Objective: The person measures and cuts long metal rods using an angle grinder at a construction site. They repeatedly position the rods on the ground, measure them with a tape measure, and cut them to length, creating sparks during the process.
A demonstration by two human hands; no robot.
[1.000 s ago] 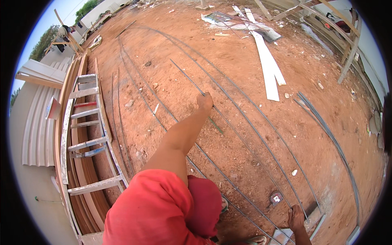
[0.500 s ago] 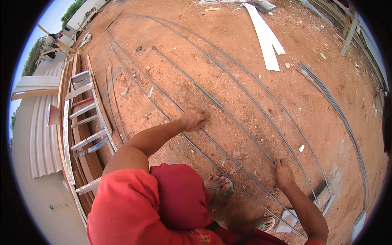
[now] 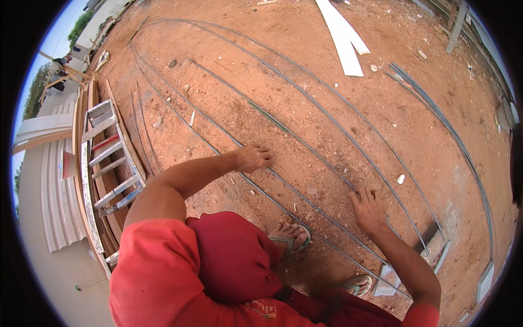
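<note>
Long, thin steel bars lie bent across reddish dirt. My left hand (image 3: 254,158) is palm down with its fingers spread, over one steel bar (image 3: 305,200); whether it presses on it I cannot tell. To the right, my right hand (image 3: 368,210) rests flat with fingers apart on another bar (image 3: 316,153), covering a short part of it. A third bar (image 3: 302,222) runs nearer to my sandalled foot (image 3: 291,237). Two more bars (image 3: 327,102) curve beyond my right hand.
A paint-stained ladder (image 3: 117,188) leans over wooden planks at the left. A bundle of bars (image 3: 455,140) lies at the right. White strips (image 3: 343,41) lie on the far ground. Flat block pieces (image 3: 387,281) sit by the bars' near ends.
My right hand has moved away from me along its bar, and its closed fingers have spread out. My left hand stays over nearly the same spot, its fingers more spread.
</note>
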